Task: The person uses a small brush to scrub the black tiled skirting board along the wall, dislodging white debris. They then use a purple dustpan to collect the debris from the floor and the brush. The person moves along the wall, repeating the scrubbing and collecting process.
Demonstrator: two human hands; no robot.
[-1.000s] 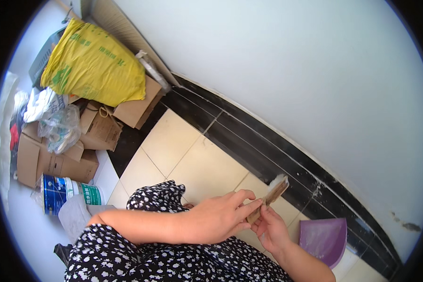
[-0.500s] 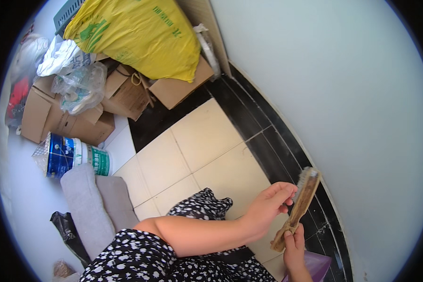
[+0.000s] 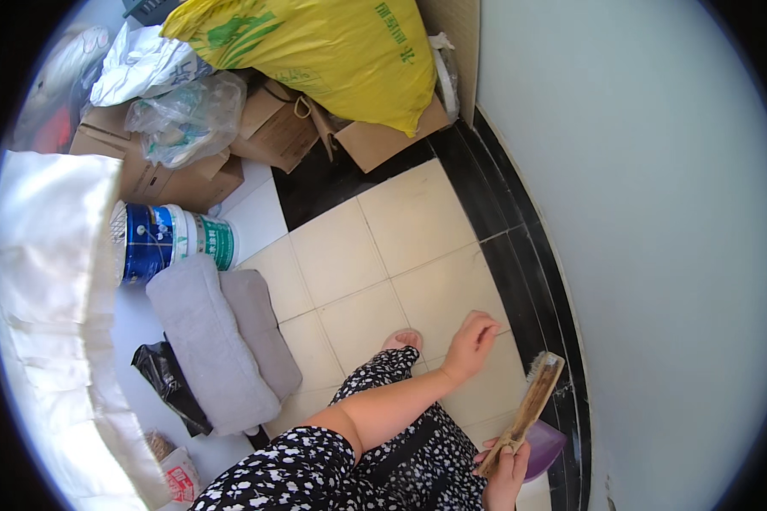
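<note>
My right hand [image 3: 506, 473] is closed round the handle end of a worn wooden brush [image 3: 533, 400]. The brush slants up and to the right, its pale bristles facing left. To the left of the bristles and apart from them, my left hand [image 3: 471, 347] hangs over the beige floor tiles. Its fingers are curled together, and whatever they may hold is too small or hidden to make out. Partly behind my right hand is a purple plastic object [image 3: 545, 448], perhaps a container; its full shape is hidden.
A pale wall [image 3: 639, 238] with black edging tiles runs along my right. Ahead lie cardboard boxes [image 3: 396, 140] under a yellow sack [image 3: 315, 60]. To the left stand paint buckets [image 3: 181, 237] and grey cushions [image 3: 209, 341]. White fabric [image 3: 51, 315] hangs at the far left.
My left hand has moved left, away from the bristles it was at. The brush and my right hand are lower. The view has shifted, bringing in the white fabric and a foot.
</note>
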